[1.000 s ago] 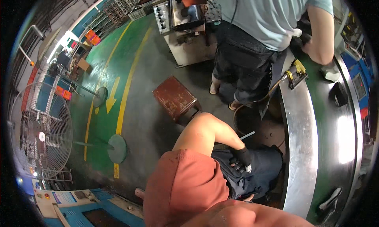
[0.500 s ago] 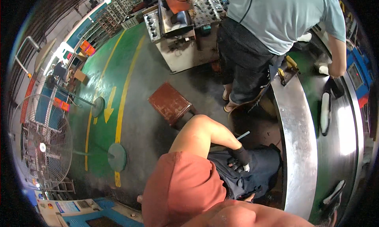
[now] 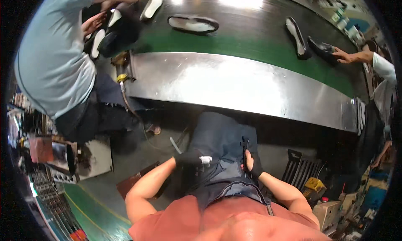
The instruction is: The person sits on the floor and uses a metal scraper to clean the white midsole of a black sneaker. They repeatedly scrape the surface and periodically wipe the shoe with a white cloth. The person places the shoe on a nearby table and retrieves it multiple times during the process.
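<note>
My left hand [image 3: 193, 160], in a dark glove with white at the fingertips, rests over the dark apron [image 3: 224, 132] on my lap. Its fingers blend into the dark cloth, so their pose cannot be made out. On the other side of my lap, my right hand [image 3: 251, 162], with a dark wrist cover, is closed around a slim dark tool [image 3: 245, 145]. That tool stands out above my fingers, and its exact kind is unclear. Beyond my knees runs a bare metal ledge [image 3: 217, 79], apart from both hands.
A green and dark conveyor belt [image 3: 247, 46] carries several shoes, among them a black shoe [image 3: 193, 24]. A co-worker [image 3: 58, 60] in a light blue shirt stands at left; another person's hand [image 3: 345, 56] touches a shoe at right. A brown stool [image 3: 130, 184] is by my left elbow.
My view has turned right, from the floor aisle and fan to the ledge and belt. My right hand and the slim tool are now in sight. My left hand remains over my lap.
</note>
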Tool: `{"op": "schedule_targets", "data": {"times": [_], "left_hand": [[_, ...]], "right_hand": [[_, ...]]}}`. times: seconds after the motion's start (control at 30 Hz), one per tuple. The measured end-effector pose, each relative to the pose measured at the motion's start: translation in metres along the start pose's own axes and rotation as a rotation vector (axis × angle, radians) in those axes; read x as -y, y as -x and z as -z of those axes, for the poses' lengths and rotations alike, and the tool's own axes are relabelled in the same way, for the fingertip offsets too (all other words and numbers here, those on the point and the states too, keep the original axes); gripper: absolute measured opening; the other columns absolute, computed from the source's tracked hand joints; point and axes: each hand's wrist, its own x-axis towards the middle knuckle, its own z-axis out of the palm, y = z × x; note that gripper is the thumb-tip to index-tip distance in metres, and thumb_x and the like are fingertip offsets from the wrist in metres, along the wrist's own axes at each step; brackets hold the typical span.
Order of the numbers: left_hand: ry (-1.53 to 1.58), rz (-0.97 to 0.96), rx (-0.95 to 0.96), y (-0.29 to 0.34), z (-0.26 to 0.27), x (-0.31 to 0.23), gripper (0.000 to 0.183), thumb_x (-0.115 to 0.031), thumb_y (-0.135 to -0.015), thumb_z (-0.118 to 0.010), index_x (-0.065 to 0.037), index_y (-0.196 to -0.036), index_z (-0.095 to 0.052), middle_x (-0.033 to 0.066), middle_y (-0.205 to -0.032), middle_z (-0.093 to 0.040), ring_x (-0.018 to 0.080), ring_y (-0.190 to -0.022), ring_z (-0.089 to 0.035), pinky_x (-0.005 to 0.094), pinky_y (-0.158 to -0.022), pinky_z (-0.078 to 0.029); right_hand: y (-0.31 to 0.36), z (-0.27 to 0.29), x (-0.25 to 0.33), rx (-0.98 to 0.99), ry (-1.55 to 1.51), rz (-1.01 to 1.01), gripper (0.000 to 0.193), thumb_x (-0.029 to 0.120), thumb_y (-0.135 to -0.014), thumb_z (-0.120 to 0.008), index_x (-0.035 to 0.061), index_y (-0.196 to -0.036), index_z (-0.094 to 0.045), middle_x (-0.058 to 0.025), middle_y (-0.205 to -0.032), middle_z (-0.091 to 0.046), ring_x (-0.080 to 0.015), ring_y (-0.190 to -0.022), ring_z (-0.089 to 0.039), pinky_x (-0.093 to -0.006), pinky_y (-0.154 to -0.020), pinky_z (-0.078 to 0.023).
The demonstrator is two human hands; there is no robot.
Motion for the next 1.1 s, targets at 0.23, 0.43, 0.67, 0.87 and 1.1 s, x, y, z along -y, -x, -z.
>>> {"op": "schedule_targets", "data": {"times": [0.23,0.43,0.67,0.87,1.1], "left_hand": [[-0.630,-0.597,-0.680,-0.023,0.114,-0.122,0.042,-0.031,-0.083,-0.067,-0.004,-0.113,-0.058,0.0132,-0.097,-0.067,0.0208,-0.095,-0.063,0.0341,-0.087,-0.048],[-1.184,-0.322,-1.454,-0.044,0.330,-0.248,0.073,-0.049,-0.072,-0.069,-0.003,-0.125,-0.049,0.0199,-0.131,-0.046,0.0359,-0.120,-0.044,0.0422,-0.101,-0.034],[-1.045,-0.003,-1.372,-0.085,0.463,-0.276,0.078,-0.063,-0.069,-0.065,-0.004,-0.120,-0.056,0.0205,-0.115,-0.059,0.0360,-0.104,-0.057,0.0407,-0.088,-0.045],[-0.728,-0.194,-1.545,-0.097,0.319,-0.239,0.069,-0.044,-0.069,-0.070,-0.002,-0.120,-0.050,0.0225,-0.111,-0.058,0.0388,-0.101,-0.058,0.0424,-0.085,-0.047],[0.297,-0.503,-0.970,-0.049,0.282,-0.228,0.056,-0.034,-0.074,-0.071,-0.008,-0.119,-0.052,0.0063,-0.095,-0.061,0.0185,-0.084,-0.059,0.0344,-0.072,-0.048]], "right_hand": [[-0.007,-0.011,0.000,0.005,-0.022,0.027,0.064,0.053,-0.094,-0.034,-0.0039,-0.080,-0.060,-0.0128,-0.055,-0.059,-0.0191,-0.046,-0.058,-0.0310,-0.049,-0.048],[-0.008,-0.004,0.042,0.036,0.026,-0.125,0.069,0.056,-0.092,-0.033,-0.0007,-0.066,-0.062,-0.0111,-0.054,-0.059,-0.0193,-0.049,-0.059,-0.0321,-0.052,-0.047],[-0.023,-0.002,0.042,0.015,-0.005,-0.075,0.070,0.056,-0.093,-0.033,-0.0020,-0.068,-0.063,-0.0103,-0.055,-0.059,-0.0201,-0.053,-0.060,-0.0332,-0.054,-0.047],[-0.016,-0.003,0.074,0.052,-0.098,-0.108,0.054,0.047,-0.095,-0.037,0.0018,-0.078,-0.061,-0.0082,-0.058,-0.056,-0.0158,-0.047,-0.056,-0.0311,-0.045,-0.044],[0.001,-0.007,0.065,0.034,-0.163,0.179,0.046,0.041,-0.095,-0.041,-0.0012,-0.106,-0.054,-0.0124,-0.059,-0.056,-0.0176,-0.044,-0.056,-0.0311,-0.042,-0.045]]}}
